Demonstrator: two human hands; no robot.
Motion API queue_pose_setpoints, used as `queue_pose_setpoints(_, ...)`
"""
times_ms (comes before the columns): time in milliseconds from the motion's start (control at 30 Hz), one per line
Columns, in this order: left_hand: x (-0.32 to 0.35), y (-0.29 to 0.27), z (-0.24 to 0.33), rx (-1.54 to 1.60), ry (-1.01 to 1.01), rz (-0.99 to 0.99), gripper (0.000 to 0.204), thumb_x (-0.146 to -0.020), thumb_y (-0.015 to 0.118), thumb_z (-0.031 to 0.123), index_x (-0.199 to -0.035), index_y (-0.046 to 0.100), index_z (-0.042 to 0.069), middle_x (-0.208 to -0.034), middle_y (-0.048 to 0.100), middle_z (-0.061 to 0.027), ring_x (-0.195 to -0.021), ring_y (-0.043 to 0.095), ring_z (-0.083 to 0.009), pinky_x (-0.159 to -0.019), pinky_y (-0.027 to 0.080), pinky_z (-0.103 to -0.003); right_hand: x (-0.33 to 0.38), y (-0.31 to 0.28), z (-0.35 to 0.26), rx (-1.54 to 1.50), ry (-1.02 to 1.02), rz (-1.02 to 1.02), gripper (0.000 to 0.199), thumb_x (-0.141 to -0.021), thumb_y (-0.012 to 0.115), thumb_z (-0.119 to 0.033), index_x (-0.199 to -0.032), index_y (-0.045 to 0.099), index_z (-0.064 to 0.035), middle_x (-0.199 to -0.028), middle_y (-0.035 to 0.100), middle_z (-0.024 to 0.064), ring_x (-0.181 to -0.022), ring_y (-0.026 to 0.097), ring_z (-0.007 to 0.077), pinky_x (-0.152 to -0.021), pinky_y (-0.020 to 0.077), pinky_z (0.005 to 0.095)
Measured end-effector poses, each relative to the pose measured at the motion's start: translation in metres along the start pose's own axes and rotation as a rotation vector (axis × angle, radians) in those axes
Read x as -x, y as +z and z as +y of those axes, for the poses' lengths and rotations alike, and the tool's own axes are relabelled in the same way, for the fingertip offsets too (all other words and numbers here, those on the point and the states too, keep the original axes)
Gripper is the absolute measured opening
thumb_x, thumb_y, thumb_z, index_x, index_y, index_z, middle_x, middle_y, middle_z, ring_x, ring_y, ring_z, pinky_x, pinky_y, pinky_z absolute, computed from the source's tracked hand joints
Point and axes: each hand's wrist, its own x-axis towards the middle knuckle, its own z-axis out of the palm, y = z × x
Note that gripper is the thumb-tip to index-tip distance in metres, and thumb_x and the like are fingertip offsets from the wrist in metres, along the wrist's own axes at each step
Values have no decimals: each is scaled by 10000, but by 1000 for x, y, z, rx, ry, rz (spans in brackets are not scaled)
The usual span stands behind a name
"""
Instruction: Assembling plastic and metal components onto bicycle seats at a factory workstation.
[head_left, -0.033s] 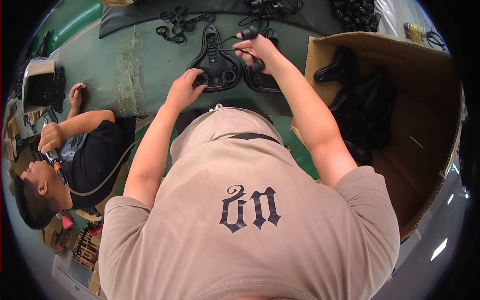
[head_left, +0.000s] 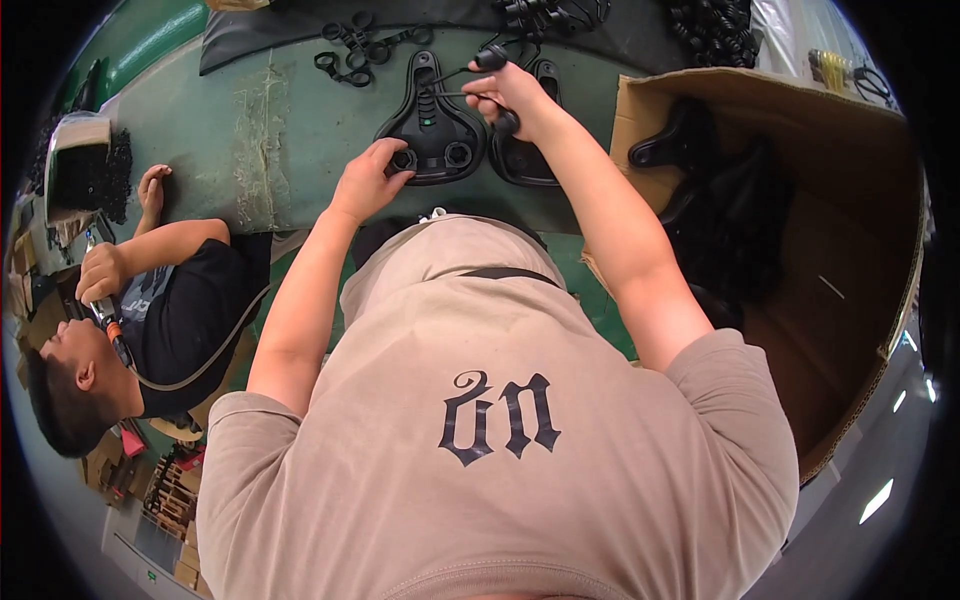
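Note:
An upside-down black bicycle saddle (head_left: 432, 130) lies on the green-topped table, its narrow nose pointing away from me. My left hand (head_left: 372, 180) grips its near left corner, fingers by a round socket and thumb at the edge. In my right hand (head_left: 512, 98) is a black saddle rail (head_left: 452, 95) with two thin rods and thick round ends. The rods reach over the saddle toward its nose; whether their tips are seated cannot be made out. A second upturned saddle (head_left: 525, 160) rests close on the right, partly covered by my right hand.
Black ring-shaped clamps (head_left: 345, 70) and more black rails (head_left: 540, 18) lie at the far side. On the right stands a large cardboard box (head_left: 850, 200) holding black saddles (head_left: 735, 220). A co-worker (head_left: 190, 310) with a corded tool sits at the left, near a box of small black parts (head_left: 80, 180).
My right hand has shifted slightly left and up with the saddle rail. My left hand stays on the saddle.

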Motion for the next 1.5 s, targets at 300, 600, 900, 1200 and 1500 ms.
queue_pose_setpoints(300,-15,-4,-7,106,-102,-26,465,-816,867,97,-1226,647,75,-1113,702,-128,-868,723,-319,-776,586,-415,-31,78,5,1445,-651,116,473,-801,720,-422,-826,789,46,-895,765,268,-867,774,425,-849,639,501)
queue_pose_setpoints(600,-35,27,10,-58,-46,535,662,-946,799,396,-1416,598,-25,-1434,626,-279,-1285,613,-462,-1138,448,-510,-11,65,73,1272,-920,455,679,-896,750,-508,-1376,668,-34,-1224,686,189,-1159,644,375,-1011,502,502)
queue_pose_setpoints(900,-92,52,1,-172,-256,546,479,-1048,607,460,-1239,744,42,-1219,750,-180,-1144,661,-424,-992,498,-543,-38,56,86,1138,-979,490,755,-894,691,-457,-1504,555,-32,-1236,654,208,-1071,641,397,-959,500,520)
queue_pose_setpoints(1200,-3,19,-58,579,-758,-45,549,-1010,759,213,-1510,584,66,-1251,732,-119,-1053,745,-255,-692,680,-451,30,-180,85,1300,-552,503,565,-909,783,-359,-1329,608,-24,-1144,744,223,-1044,724,411,-921,592,513)
queue_pose_setpoints(1500,104,-37,-157,908,-939,1156,206,-1044,688,158,-1164,636,0,-1036,655,-75,-956,728,-247,-844,626,-383,25,-79,130,605,-244,72,645,-972,719,-210,-1543,479,-30,-1006,769,173,-680,763,225,-676,630,387)
